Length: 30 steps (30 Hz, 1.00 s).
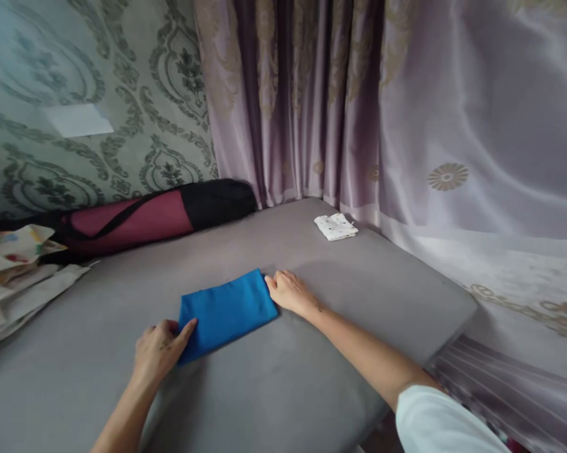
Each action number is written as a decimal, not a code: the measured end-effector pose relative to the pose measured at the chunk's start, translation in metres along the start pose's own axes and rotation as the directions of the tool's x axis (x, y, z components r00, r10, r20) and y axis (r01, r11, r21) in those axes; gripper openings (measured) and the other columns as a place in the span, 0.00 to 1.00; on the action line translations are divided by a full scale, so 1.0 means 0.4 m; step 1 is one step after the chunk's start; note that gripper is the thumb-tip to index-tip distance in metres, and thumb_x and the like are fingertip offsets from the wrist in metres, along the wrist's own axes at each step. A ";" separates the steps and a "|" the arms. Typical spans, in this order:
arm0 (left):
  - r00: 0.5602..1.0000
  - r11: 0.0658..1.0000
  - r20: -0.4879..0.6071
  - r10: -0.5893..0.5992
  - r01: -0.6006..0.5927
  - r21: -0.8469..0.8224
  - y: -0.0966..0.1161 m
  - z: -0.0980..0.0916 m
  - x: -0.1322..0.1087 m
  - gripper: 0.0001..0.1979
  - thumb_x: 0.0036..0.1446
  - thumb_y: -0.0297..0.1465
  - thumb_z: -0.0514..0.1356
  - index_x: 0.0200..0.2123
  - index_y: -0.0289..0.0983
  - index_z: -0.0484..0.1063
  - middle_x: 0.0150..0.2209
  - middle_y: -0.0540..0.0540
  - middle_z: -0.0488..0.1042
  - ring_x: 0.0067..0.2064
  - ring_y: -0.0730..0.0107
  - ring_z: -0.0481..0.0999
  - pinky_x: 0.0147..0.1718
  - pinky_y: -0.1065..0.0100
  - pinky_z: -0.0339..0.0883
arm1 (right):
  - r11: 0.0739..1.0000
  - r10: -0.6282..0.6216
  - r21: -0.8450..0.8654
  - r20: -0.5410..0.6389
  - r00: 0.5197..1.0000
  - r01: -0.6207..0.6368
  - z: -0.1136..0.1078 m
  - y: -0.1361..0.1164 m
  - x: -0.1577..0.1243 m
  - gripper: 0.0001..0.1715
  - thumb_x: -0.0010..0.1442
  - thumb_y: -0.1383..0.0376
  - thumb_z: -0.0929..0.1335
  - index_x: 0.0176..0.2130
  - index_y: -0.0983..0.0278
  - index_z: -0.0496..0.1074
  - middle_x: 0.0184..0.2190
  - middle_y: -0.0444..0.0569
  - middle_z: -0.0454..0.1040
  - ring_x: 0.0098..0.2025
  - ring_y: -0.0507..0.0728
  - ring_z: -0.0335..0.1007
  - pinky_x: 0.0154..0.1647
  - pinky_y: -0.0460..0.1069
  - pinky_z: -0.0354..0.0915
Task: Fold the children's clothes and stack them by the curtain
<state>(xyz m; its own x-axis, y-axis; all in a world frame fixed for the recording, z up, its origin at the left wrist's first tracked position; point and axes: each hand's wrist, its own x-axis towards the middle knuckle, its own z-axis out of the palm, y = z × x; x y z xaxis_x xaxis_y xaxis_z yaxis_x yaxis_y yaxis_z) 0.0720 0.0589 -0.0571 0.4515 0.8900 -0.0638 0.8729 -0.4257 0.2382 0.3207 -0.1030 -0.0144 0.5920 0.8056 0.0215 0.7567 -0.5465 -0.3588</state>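
A folded blue cloth (229, 313) lies flat on the grey sheet of a bed (283, 390), roughly rectangular and slightly tilted. My left hand (159, 346) grips its left end, the thumb on top and the other fingers curled at the edge or beneath it. At the opposite end, my right hand (289, 290) is closed, with thumb and fingers pinching the cloth's right edge. The undersides of both grips are hidden.
A small folded white cloth (336, 226) lies near the far corner. Along the patterned wall rests a long maroon and black bag (136, 220). Crumpled printed fabric (16, 277) is piled at the left. Purple curtains (302, 107) hang behind and to the right, beside the bed's edge.
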 end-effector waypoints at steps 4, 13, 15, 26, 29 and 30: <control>0.999 1.000 0.037 -0.023 0.023 0.006 0.032 -0.012 0.003 0.27 0.53 0.52 0.48 0.33 0.36 0.74 0.29 0.37 0.76 0.37 0.47 0.77 0.34 0.59 0.66 | 1.000 -0.016 0.009 0.031 0.999 0.016 0.009 0.005 -0.013 0.25 0.68 0.52 0.57 0.46 0.68 0.71 0.46 0.60 0.74 0.50 0.63 0.71 0.47 0.55 0.64; 0.995 0.985 0.009 -0.097 0.097 -0.142 0.085 -0.032 -0.026 0.18 0.55 0.45 0.53 0.22 0.38 0.66 0.20 0.47 0.67 0.28 0.63 0.71 0.24 0.68 0.55 | 0.996 -0.093 0.006 0.071 0.993 0.093 0.035 -0.012 -0.019 0.13 0.66 0.60 0.61 0.44 0.64 0.69 0.46 0.57 0.72 0.50 0.60 0.69 0.45 0.51 0.61; 0.991 0.958 -0.010 -0.131 0.124 -0.257 0.090 -0.028 -0.030 0.16 0.54 0.44 0.56 0.24 0.38 0.66 0.20 0.49 0.65 0.27 0.67 0.69 0.23 0.70 0.54 | 0.994 -0.107 0.043 0.076 0.991 0.104 0.043 -0.011 -0.015 0.11 0.66 0.61 0.61 0.43 0.64 0.68 0.45 0.56 0.72 0.48 0.59 0.69 0.43 0.50 0.60; 0.988 0.548 0.026 -0.153 0.107 -0.830 0.134 -0.059 -0.037 0.34 0.47 0.40 0.64 0.56 0.39 0.59 0.29 0.51 0.73 0.25 0.70 0.73 0.24 0.71 0.65 | 0.787 -0.083 0.617 0.070 0.994 0.022 0.101 0.038 0.024 0.08 0.57 0.65 0.67 0.39 0.59 0.64 0.29 0.41 0.71 0.30 0.52 0.66 0.31 0.46 0.59; 0.999 0.451 0.041 -0.019 0.045 -0.892 0.187 -0.079 -0.041 0.43 0.44 0.41 0.67 0.62 0.43 0.56 0.30 0.51 0.74 0.27 0.70 0.74 0.26 0.70 0.67 | 0.650 -0.034 0.754 0.152 0.988 -0.094 0.064 0.119 0.025 0.14 0.57 0.66 0.66 0.44 0.59 0.63 0.23 0.36 0.67 0.23 0.49 0.61 0.26 0.44 0.56; 0.999 0.441 0.035 0.035 0.016 -0.897 0.209 -0.078 -0.041 0.42 0.43 0.42 0.67 0.61 0.42 0.59 0.30 0.50 0.74 0.27 0.70 0.74 0.26 0.70 0.67 | 0.619 -0.033 0.779 0.155 0.987 -0.102 0.045 0.152 0.023 0.14 0.57 0.67 0.65 0.45 0.59 0.63 0.22 0.35 0.66 0.22 0.49 0.59 0.25 0.43 0.55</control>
<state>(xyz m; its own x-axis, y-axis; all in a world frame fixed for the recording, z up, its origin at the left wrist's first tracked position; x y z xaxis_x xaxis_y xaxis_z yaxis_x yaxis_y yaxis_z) 0.1317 0.0137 -0.0057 0.4878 0.8684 -0.0890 0.2260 -0.0271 0.9737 0.3670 -0.1248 -0.0527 0.5167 0.8488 -0.1118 0.1919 -0.2421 -0.9511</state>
